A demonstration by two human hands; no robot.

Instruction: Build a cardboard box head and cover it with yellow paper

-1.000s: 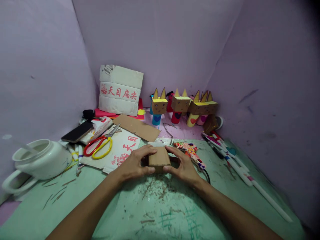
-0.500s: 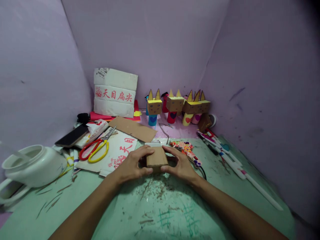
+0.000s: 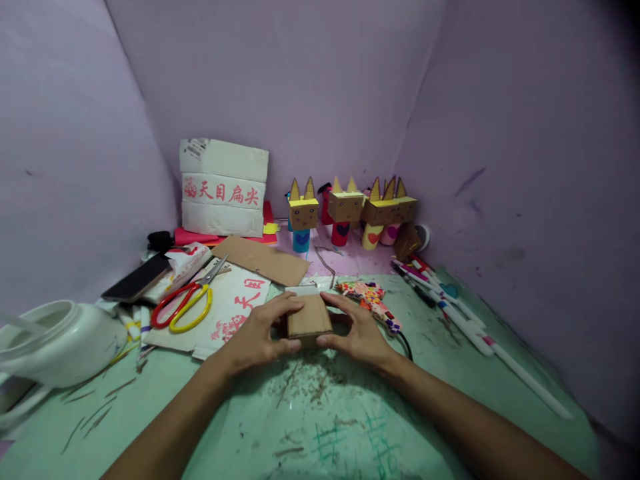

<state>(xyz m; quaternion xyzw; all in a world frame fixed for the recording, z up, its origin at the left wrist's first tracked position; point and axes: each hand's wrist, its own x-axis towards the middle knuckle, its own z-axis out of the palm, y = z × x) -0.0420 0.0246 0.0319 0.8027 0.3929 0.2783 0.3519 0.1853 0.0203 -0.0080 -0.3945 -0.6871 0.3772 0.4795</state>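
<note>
A small brown cardboard box (image 3: 309,317) rests on the green mat (image 3: 320,420) in the middle. My left hand (image 3: 255,337) grips its left side with thumb and fingers closed round it. On the box's right side my right hand (image 3: 357,333) does the same, fingers curled over the top edge. Both hands press the box between them.
Red and yellow scissors (image 3: 183,305) lie on printed white card at left, beside a phone (image 3: 134,279) and a white jug (image 3: 55,343). A white printed box (image 3: 223,189) and several eared cardboard figures (image 3: 345,210) stand at the back. A glue gun (image 3: 373,300) and pens (image 3: 450,303) lie right.
The view has shifted a little, so everything sits slightly further left. Both hands stay closed on the cardboard box in the same hold.
</note>
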